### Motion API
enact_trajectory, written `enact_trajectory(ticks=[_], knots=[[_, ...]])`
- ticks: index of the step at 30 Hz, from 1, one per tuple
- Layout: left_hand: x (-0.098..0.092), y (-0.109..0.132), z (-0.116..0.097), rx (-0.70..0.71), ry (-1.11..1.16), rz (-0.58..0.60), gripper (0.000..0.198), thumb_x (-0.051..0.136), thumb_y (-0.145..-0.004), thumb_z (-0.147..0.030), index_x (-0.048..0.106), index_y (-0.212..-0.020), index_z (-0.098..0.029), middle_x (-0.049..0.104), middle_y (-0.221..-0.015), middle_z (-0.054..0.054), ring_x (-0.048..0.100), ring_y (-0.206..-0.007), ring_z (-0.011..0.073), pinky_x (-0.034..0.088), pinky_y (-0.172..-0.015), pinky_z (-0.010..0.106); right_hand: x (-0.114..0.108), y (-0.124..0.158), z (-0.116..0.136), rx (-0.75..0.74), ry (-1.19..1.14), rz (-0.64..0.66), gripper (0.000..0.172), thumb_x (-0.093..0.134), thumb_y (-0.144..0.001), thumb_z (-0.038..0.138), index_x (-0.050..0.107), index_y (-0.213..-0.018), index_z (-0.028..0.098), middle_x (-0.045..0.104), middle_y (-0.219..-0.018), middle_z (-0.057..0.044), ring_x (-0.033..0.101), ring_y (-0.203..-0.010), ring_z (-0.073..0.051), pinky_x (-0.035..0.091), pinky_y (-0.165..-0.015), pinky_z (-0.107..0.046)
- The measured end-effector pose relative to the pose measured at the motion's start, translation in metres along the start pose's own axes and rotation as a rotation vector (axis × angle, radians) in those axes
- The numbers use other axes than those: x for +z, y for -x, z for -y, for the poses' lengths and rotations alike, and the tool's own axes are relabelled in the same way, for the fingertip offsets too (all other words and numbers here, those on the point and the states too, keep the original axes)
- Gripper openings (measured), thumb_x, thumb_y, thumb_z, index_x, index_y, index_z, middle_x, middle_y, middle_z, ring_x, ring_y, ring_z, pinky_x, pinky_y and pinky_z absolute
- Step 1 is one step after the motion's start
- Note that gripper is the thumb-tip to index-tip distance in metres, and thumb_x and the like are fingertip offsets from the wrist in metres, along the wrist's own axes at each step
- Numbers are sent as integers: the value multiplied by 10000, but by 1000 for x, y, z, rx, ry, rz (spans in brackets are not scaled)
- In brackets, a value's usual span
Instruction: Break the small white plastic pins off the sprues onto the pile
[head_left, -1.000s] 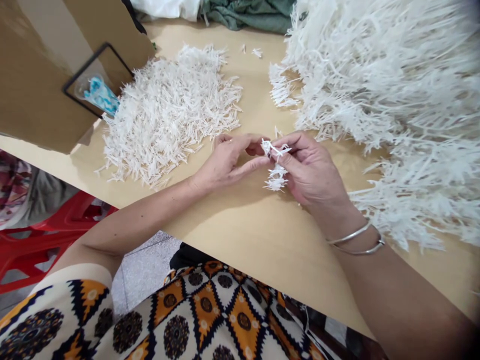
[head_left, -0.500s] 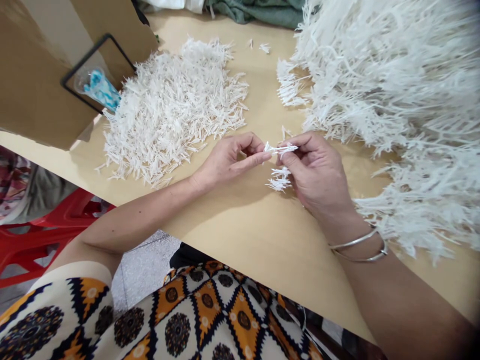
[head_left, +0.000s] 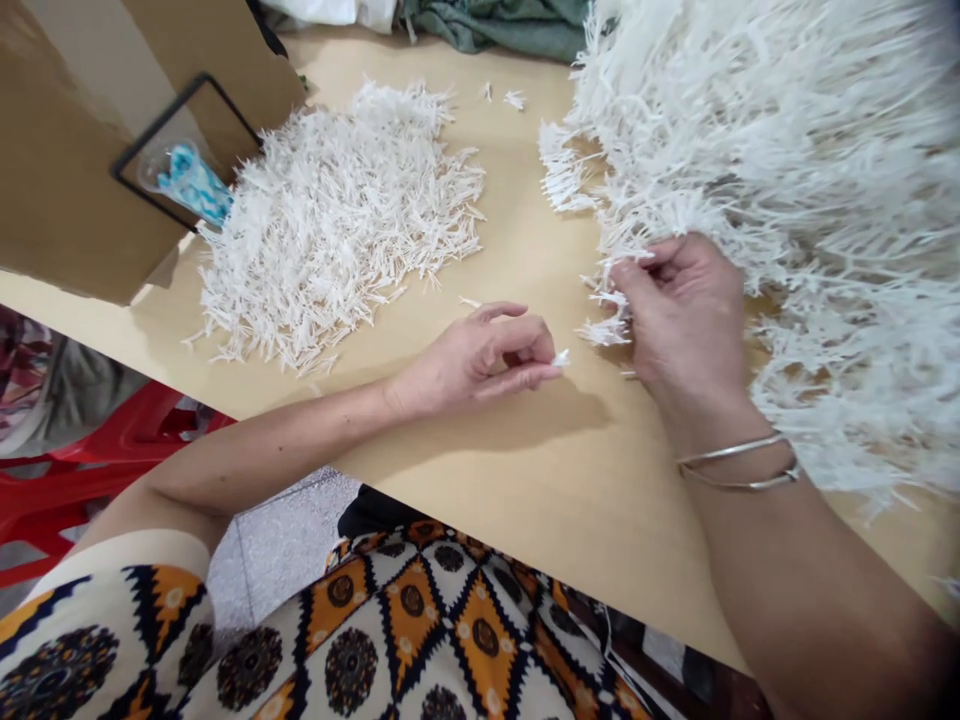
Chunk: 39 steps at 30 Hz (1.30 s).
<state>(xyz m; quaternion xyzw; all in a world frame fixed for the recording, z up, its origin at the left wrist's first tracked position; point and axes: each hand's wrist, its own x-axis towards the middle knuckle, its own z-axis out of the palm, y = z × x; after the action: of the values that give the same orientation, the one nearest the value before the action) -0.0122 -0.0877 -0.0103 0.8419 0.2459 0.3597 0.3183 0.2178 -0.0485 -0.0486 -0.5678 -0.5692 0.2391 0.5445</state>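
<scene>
White sprig (head_left: 561,357) mid-frame, tip-pinched in fingers of left hand (head_left: 487,357). Right hand (head_left: 688,310), right of centre: fingers narrow on white tufts (head_left: 607,331), near large pile (head_left: 795,140). Light pinches best; thin strands look easy to bend.

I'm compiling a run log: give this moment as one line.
left hand: pinching small white piece | right hand: at edge of large white pile | smaller white pile: beside box

Red seating (head_left: 139,425) and speckled floor (head_left: 281,530) show beside a tan table (head_left: 480,490).
</scene>
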Motion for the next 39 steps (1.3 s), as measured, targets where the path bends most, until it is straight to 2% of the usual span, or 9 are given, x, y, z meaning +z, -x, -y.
enact_trajectory(ticks=[4,8,10,13,17,22,29,36,39], knots=[[-4,1,24,-203,-157,-293,261,560,-1041,-472,579,-1012,-213,628,-756,-33,563,-637,83,488,-643,237,-3,4,5,49,-143,15,208,750,-842,178,565,-794,262,555,-748,10,497,-657,-141,378,-658,-327],[-18,2,44,-210,-416,-512,489,630,-989,-513,494,-1381,-255,624,-1199,97,628,-1090,211,542,-942,381,8,12,24,128,-344,107,156,755,-801,220,611,-795,278,594,-740,25,547,-663,-138,442,-679,-320],[-20,2,44,-156,-473,-492,561,660,-958,-538,513,-1408,-237,538,-1346,146,540,-1292,284,478,-1106,461,14,17,31,158,-434,127,148,778,-750,235,644,-796,275,616,-728,44,563,-665,-126,472,-696,-310],[-14,1,36,-111,-395,-344,490,621,-972,-578,622,-1317,-230,551,-1334,139,549,-1299,279,455,-1152,477,23,25,39,149,-488,169,145,810,-723,228,704,-815,264,678,-772,50,601,-706,-116,507,-732,-300],[-4,-2,29,-87,-153,-205,391,649,-963,-579,707,-1136,-232,669,-1205,88,640,-1168,202,507,-1073,399,28,37,44,101,-484,230,139,845,-768,238,744,-855,277,727,-865,25,659,-807,-137,544,-760,-306],[-8,-5,27,-178,64,-264,301,699,-957,-495,693,-884,-203,729,-980,31,672,-937,133,521,-925,313,25,38,50,173,-506,296,128,849,-820,344,750,-843,266,706,-830,20,637,-792,-136,558,-807,-322],[-11,-5,24,-279,174,-229,342,661,-972,-526,705,-919,-191,719,-894,29,633,-815,112,496,-764,263,20,34,52,261,-491,320,203,814,-830,400,670,-843,257,664,-770,20,598,-687,-130,524,-668,-303],[-13,-4,21,-330,233,-127,389,634,-974,-566,652,-896,-186,645,-778,-6,524,-666,85,429,-614,232,12,25,51,-192,131,309,78,656,-882,263,609,-819,264,619,-816,-31,583,-804,-208,505,-795,-394],[-13,-4,20,-324,222,-125,396,641,-969,-570,641,-871,-186,632,-762,-12,508,-653,81,417,-599,229,15,23,46,-255,227,305,98,628,-883,219,584,-809,265,624,-855,-45,590,-855,-225,488,-839,-405]])
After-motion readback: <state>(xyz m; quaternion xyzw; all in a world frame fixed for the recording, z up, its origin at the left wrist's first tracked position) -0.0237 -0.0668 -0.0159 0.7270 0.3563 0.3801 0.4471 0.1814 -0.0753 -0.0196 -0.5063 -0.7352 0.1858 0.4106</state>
